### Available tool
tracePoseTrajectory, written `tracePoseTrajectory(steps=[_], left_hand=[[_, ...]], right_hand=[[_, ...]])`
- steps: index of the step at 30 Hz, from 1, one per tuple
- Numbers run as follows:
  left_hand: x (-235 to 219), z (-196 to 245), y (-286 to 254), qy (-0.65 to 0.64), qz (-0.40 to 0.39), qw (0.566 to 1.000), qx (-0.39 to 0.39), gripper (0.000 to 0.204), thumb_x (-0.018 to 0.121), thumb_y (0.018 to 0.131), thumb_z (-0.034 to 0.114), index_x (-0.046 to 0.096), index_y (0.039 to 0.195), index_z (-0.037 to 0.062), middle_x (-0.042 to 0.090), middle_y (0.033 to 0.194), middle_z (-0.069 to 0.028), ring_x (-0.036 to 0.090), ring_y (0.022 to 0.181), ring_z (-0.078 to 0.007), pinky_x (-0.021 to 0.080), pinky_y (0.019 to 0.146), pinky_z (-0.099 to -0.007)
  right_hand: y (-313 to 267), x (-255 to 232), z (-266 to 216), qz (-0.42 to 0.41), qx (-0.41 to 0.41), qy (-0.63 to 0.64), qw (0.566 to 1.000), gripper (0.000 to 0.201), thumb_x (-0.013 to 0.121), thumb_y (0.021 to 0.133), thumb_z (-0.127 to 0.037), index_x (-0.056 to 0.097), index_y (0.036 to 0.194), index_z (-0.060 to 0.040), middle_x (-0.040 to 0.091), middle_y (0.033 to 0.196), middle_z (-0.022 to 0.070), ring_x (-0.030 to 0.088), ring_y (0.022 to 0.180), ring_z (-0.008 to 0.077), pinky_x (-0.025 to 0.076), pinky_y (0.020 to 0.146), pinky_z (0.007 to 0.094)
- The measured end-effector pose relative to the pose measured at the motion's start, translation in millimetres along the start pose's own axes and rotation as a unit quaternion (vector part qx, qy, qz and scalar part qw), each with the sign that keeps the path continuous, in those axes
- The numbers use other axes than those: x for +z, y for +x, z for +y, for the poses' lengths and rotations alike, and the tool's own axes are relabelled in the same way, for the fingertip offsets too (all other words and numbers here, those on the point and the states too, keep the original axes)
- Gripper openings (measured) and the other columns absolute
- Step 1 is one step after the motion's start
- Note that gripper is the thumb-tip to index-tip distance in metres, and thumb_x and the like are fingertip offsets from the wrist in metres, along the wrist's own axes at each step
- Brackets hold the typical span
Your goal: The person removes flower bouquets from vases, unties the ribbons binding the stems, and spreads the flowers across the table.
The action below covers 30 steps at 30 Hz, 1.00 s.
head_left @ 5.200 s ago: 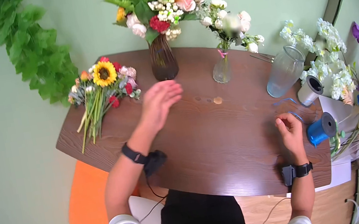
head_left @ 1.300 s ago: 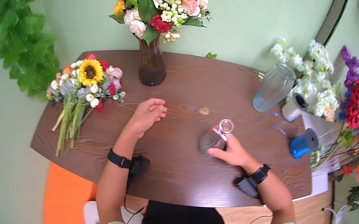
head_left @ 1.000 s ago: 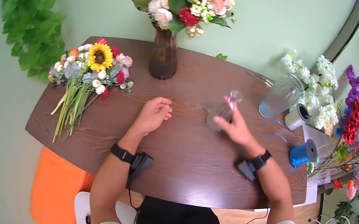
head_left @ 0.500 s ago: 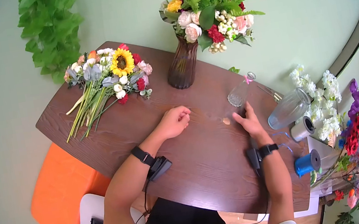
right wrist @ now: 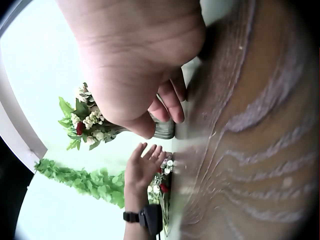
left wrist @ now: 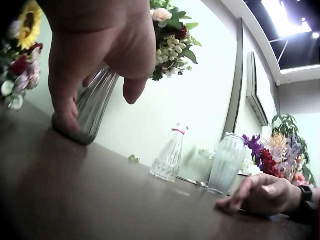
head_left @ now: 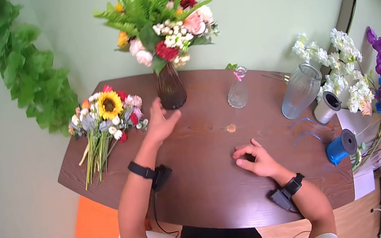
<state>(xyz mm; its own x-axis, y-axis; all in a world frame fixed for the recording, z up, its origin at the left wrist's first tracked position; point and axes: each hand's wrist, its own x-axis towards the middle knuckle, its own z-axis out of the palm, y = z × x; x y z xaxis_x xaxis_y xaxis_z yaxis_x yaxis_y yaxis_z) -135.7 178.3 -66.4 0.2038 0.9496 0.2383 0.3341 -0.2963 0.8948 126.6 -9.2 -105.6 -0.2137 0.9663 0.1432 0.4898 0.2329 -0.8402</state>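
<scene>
**A:** What fills the room around the brown vase [head_left: 170, 88]?

**B:** A pale green wall behind it, with leafy green garland [head_left: 27, 75] hanging well to its left. The dark wood-grain table [head_left: 212, 186] carries the vase near its far edge, and an orange seat [head_left: 93, 231] shows below the table's left corner.

**A:** And on the table itself?

**B:** Left of the vase lies a loose sunflower bouquet [head_left: 102, 118], stems toward the person. To the vase's right stands a small clear bud vase [head_left: 237, 92] with a pink tie, upright and empty. Farther right are a ribbed glass vase [head_left: 299, 90], white blossoms [head_left: 337, 64], a silver ribbon spool [head_left: 327, 106] and a blue ribbon spool [head_left: 341, 146].

**A:** The hands?

**B:** The left hand [head_left: 161, 123] reaches out just in front of the vase's base, fingers spread and relaxed, grasping nothing; the left wrist view shows the fingertips right at the glass, though contact cannot be told. The right hand [head_left: 253, 159] rests on the wood well to the vase's right and nearer the person, fingers loosely curled, holding nothing.
</scene>
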Motion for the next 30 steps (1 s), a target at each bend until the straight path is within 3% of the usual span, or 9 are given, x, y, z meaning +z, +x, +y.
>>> tracePoseTrajectory(steps=[3, 6, 7, 9, 15, 22, 25, 28, 30], left_hand=[[-4.2, 4.4, 68.3, 0.108, 0.129, 0.98, 0.104, 0.097, 0.074, 0.069, 0.019, 0.008, 0.134, -0.0088, 0.033, 0.126, -0.0238, 0.04, 0.116, -0.031, 0.036, 0.096, -0.0359], [-0.8, 30.8, 100.8, -0.169, 0.034, 0.98, 0.096, 0.095, 0.075, 0.066, 0.007, 0.009, 0.134, -0.0025, 0.042, 0.123, -0.0161, 0.047, 0.108, -0.0236, 0.041, 0.09, -0.0318], [6.1, 10.7, 117.6, -0.129, 0.096, 0.981, 0.106, 0.08, 0.073, 0.068, 0.006, 0.023, 0.13, 0.0, 0.047, 0.12, -0.0136, 0.05, 0.104, -0.0212, 0.042, 0.088, -0.0314], [19.6, 22.2, 109.2, -0.133, 0.145, 0.971, 0.138, 0.056, 0.072, 0.072, 0.009, 0.041, 0.117, -0.0032, 0.055, 0.108, -0.0134, 0.056, 0.096, -0.0195, 0.044, 0.083, -0.0303], [18.9, 36.2, 69.9, -0.041, 0.132, 0.979, 0.151, 0.05, 0.072, 0.071, 0.009, 0.047, 0.114, -0.0006, 0.054, 0.11, -0.0111, 0.054, 0.098, -0.0192, 0.044, 0.084, -0.0313], [15.4, 72.5, -30.7, -0.002, -0.05, 0.991, 0.123, 0.05, 0.066, 0.078, 0.013, 0.045, 0.121, 0.0003, 0.052, 0.118, -0.0103, 0.048, 0.11, -0.0181, 0.037, 0.093, -0.0298], [-15.6, 55.1, -60.7, -0.293, -0.154, 0.944, -0.009, 0.057, 0.06, 0.08, 0.004, 0.034, 0.131, 0.0037, 0.048, 0.123, -0.0085, 0.047, 0.112, -0.0198, 0.038, 0.096, -0.0347], [-28.6, 80.5, -82.2, -0.391, -0.167, 0.905, -0.007, 0.051, 0.061, 0.075, 0.001, 0.043, 0.123, 0.003, 0.053, 0.116, -0.0097, 0.052, 0.104, -0.0186, 0.044, 0.088, -0.0326], [-33.9, 101.2, -89.5, -0.316, -0.229, 0.917, 0.078, 0.04, 0.065, 0.075, 0.006, 0.052, 0.113, 0.0027, 0.057, 0.107, -0.0077, 0.056, 0.096, -0.0173, 0.046, 0.083, -0.0305]], right_hand=[[1.7, 6.5, 1.7, 0.047, -0.012, 0.037, 0.998, 0.017, 0.064, 0.079, -0.023, 0.062, 0.09, -0.0105, 0.064, 0.085, -0.0006, 0.059, 0.09, 0.015, 0.009, 0.106, 0.0499], [0.4, 6.6, 2.6, 0.05, -0.042, -0.022, 0.998, 0.013, 0.062, 0.079, -0.022, 0.062, 0.086, -0.0105, 0.063, 0.084, 0.0012, 0.058, 0.087, 0.0168, 0.015, 0.105, 0.0495], [0.8, 6.3, 3.1, 0.061, -0.044, -0.02, 0.997, 0.013, 0.062, 0.079, -0.022, 0.062, 0.086, -0.0105, 0.063, 0.084, 0.0012, 0.058, 0.087, 0.0168, 0.015, 0.105, 0.0495], [-0.5, 5.7, 3.9, 0.045, -0.051, -0.025, 0.997, 0.013, 0.061, 0.08, -0.022, 0.062, 0.086, -0.0107, 0.063, 0.084, 0.0004, 0.057, 0.088, 0.0161, 0.016, 0.105, 0.0494], [-1.1, 6.0, 2.3, 0.049, -0.056, -0.028, 0.997, 0.012, 0.06, 0.08, -0.021, 0.062, 0.087, -0.011, 0.062, 0.081, 0.0001, 0.057, 0.086, 0.016, 0.017, 0.104, 0.0496], [-2.2, 3.7, 0.8, 0.039, -0.056, -0.028, 0.997, 0.018, 0.061, 0.08, -0.023, 0.061, 0.09, -0.0082, 0.062, 0.081, 0.0027, 0.057, 0.088, 0.0173, 0.017, 0.104, 0.0513], [-3.6, 5.2, -0.1, 0.037, -0.048, 0.001, 0.998, 0.033, 0.062, 0.08, -0.029, 0.059, 0.107, -0.0097, 0.062, 0.1, 0.0048, 0.057, 0.098, 0.0194, 0.022, 0.104, 0.0469], [-7.3, -6.1, -48.5, 0.157, -0.154, 0.064, 0.973, 0.028, 0.063, 0.079, -0.029, 0.061, 0.092, -0.0038, 0.062, 0.083, 0.0079, 0.057, 0.091, 0.0217, 0.029, 0.101, 0.0392], [-2.9, -29.3, -87.9, 0.062, -0.161, 0.023, 0.985, 0.029, 0.063, 0.079, -0.028, 0.062, 0.093, -0.0032, 0.063, 0.087, 0.01, 0.057, 0.094, 0.0238, 0.034, 0.097, 0.0361]])
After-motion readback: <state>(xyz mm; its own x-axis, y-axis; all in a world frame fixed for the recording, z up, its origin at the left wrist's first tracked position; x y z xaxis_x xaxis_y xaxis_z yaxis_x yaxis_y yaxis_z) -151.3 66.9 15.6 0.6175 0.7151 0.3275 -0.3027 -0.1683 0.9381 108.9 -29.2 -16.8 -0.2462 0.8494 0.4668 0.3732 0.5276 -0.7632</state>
